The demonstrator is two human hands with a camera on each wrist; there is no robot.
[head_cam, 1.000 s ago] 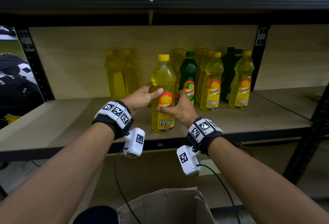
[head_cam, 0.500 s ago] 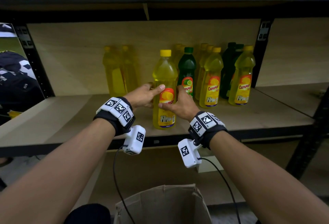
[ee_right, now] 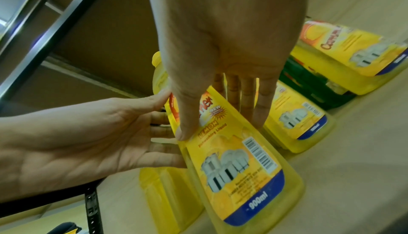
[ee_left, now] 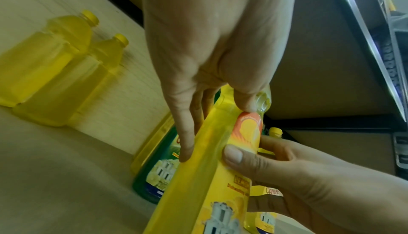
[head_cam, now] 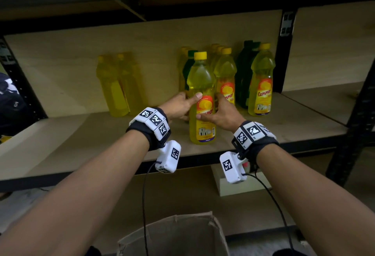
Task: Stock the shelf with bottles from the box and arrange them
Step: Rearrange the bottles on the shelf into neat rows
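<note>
the left hand (head_cam: 178, 106) and right hand (head_cam: 223, 113) are clasped on either flank of the yellow bottle (head_cam: 202, 101), thumbs across its front label and fingers reaching round behind, so it stands directly between the hands with neither noticeably nearer. its long axis is upright, base on the shelf (head_cam: 81, 140) near the front edge. relative to that bottle, the green bottle (head_cam: 188, 66) stands just behind and the stocked row just right, so any nudge probably goes backward.
</note>
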